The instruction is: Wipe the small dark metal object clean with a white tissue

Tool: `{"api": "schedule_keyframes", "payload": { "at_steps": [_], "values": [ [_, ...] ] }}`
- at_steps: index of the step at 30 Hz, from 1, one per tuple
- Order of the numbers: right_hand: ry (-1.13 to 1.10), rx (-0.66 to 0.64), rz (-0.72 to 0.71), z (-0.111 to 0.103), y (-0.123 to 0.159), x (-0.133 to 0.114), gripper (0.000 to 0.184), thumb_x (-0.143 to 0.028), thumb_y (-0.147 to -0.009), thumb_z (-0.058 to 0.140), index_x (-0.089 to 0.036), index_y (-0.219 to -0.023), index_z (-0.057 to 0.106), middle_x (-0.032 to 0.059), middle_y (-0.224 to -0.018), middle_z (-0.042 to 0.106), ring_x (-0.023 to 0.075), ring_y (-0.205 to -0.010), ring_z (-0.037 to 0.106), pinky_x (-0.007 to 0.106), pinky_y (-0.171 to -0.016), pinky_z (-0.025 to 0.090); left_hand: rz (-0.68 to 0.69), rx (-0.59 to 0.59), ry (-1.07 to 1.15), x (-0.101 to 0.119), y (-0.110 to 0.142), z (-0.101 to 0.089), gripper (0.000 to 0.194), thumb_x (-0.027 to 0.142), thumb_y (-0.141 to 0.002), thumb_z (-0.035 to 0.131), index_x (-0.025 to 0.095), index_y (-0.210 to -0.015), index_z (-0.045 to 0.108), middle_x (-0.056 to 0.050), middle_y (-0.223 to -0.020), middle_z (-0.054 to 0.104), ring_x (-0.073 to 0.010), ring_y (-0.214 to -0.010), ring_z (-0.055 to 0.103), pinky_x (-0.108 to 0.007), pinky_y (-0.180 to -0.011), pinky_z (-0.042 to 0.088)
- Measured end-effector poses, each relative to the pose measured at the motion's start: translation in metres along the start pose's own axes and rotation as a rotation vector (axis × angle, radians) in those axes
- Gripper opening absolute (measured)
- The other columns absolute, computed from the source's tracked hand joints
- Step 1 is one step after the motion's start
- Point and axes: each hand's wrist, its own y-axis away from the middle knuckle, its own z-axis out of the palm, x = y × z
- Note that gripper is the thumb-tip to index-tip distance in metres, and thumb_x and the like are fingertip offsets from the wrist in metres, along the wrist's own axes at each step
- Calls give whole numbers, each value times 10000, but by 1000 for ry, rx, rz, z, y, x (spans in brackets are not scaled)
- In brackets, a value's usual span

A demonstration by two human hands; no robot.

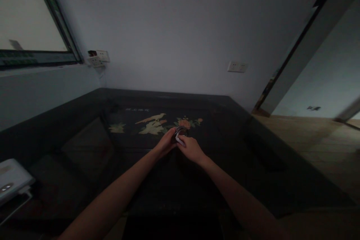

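Over the middle of the dark glossy table (225, 127), both my hands meet at a small round glass-like vessel (182, 130) with a dark, shiny rim. Its exact kind is hard to make out in the dim light. My left hand (166, 144) is closed around its left side. In my right hand (192, 149) is a folded white cloth or tissue (180, 140), pressed against the near side and inner rim of the vessel. The fingers partly cover both things.
A bird-and-flower picture (152, 124) decorates the tabletop behind my hands. A white device (14, 180) with a cable stands at the left edge. Wall sockets (237, 67) and a plugged-in adapter (95, 61) are on the wall beyond. A window (33, 18) is upper left.
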Motion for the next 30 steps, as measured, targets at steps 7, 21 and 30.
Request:
{"api": "schedule_keyframes", "payload": {
  "at_steps": [7,21,30],
  "values": [
    [-858,142,79,23,-11,11,239,-182,-767,526,-180,-982,630,23,-910,690,188,-852,630,290,-827,472,-20,29,-28,4,0,2,185,342,-866,601,193,-971,633,-44,-915,654,-153,-779,617,-258,-677,514],
    [-110,-96,-107,-8,-4,9,182,-147,-828,515,-151,-936,661,55,-896,703,180,-802,633,252,-724,431,60,-15,-15,-1,-1,3,213,325,-858,622,138,-955,653,-57,-864,697,-145,-716,630,-232,-632,492],
    [453,-194,-174,-20,3,-3,321,-134,-874,430,-142,-1140,611,155,-1142,668,259,-1084,604,341,-893,450,37,-4,60,-6,-13,0,179,264,-910,546,119,-937,646,-76,-837,710,-154,-713,659,-260,-699,511]
  ]
}}
